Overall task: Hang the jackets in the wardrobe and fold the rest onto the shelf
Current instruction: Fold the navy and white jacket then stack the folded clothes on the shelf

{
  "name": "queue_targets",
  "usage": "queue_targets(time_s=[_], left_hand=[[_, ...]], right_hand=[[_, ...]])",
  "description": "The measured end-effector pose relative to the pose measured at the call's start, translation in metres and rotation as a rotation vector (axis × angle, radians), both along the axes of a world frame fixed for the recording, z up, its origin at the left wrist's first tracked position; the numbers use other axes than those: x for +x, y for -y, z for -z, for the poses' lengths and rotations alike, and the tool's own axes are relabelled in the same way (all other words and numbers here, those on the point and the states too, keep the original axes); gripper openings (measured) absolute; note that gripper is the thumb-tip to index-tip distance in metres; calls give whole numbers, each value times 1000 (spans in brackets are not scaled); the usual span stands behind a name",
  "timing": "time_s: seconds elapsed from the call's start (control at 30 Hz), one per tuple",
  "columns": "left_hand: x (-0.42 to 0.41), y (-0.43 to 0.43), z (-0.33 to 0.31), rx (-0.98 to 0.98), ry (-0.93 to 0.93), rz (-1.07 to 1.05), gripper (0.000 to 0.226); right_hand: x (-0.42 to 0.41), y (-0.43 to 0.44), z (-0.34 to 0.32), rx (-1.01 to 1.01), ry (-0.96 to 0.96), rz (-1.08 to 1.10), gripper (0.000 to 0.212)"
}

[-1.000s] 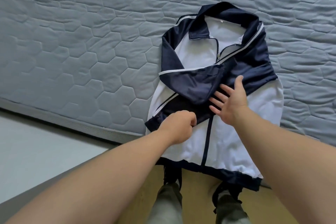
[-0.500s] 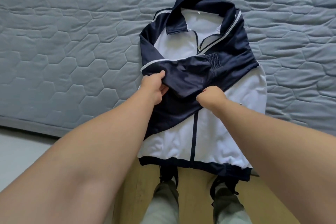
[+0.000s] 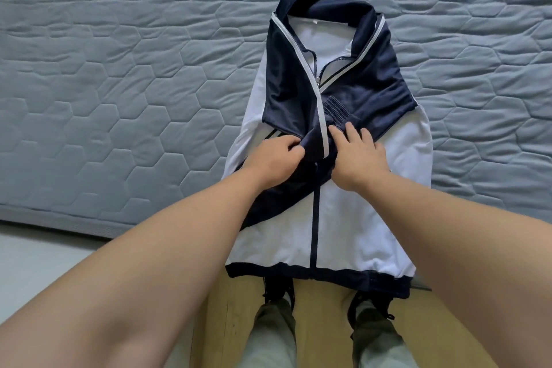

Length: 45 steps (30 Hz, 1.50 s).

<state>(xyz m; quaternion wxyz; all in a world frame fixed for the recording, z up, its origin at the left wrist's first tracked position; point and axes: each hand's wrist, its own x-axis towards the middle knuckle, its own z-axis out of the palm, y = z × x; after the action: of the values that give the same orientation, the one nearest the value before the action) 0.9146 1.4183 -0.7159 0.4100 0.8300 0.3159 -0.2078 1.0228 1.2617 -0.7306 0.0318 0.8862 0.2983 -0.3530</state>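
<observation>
At mattress (image 3: 119,84) edge, jacket (image 3: 343,227) hem overhanging, left hand (image 3: 273,160) grip pinching sleeve (image 3: 286,104), right hand (image 3: 358,158) flat, pressing sleeve

Grey quilted mattress (image 3: 119,69) fills the top of frame; wooden floor (image 3: 322,323) bottom centre, dark shoes (image 3: 277,290) planted there.

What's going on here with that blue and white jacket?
A person stands at a grey quilted mattress with a navy and white jacket laid flat on it, front up. Its navy sleeves are folded in and crossed over the chest. The left hand pinches a bit of the navy fabric where the sleeves meet, and the right hand presses on them with straight fingers. It looks like folding in progress; no hanger or wardrobe is in view.
</observation>
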Motion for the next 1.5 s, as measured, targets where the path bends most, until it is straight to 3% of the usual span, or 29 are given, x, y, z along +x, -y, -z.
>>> queue_targets(time_s=[0.13,0.23,0.27,0.4,0.57,0.67,0.73,0.87,0.93,1.0,1.1,1.23,1.4,1.5], left_hand=[[3,-10,14,-85,-10,-254,32],[8,-16,26,-163,-86,-534,35],[8,-19,29,-122,-115,-535,40],[1,-34,37,308,-202,-41,30],[13,-48,45,531,-105,236,35],[18,-59,45,574,-103,310,30],[19,-67,47,617,-134,396,39],[17,-89,54,705,-242,393,59],[14,-102,55,673,-276,242,58],[11,-116,55,648,-305,140,59],[11,-123,52,609,-392,192,49],[7,-118,46,680,-366,207,37],[-2,-107,44,791,-361,347,31],[-6,-98,44,794,-355,314,31]], right_hand=[[-1,4,8,-140,30,-139,88],[-1,1,11,-96,95,-167,77],[-1,-1,12,-63,117,-157,68],[2,-6,13,-15,292,-222,34],[13,-15,15,66,305,-171,54],[22,-26,21,66,289,-237,80],[29,-34,26,53,282,-333,88],[35,-45,29,-4,274,-427,70],[34,-47,26,9,340,-418,54],[32,-43,26,-5,321,-301,45],[32,-23,28,-50,158,78,33],[31,11,26,-77,47,509,17],[9,43,22,-242,-189,616,18],[-6,58,21,-237,-283,667,11]])
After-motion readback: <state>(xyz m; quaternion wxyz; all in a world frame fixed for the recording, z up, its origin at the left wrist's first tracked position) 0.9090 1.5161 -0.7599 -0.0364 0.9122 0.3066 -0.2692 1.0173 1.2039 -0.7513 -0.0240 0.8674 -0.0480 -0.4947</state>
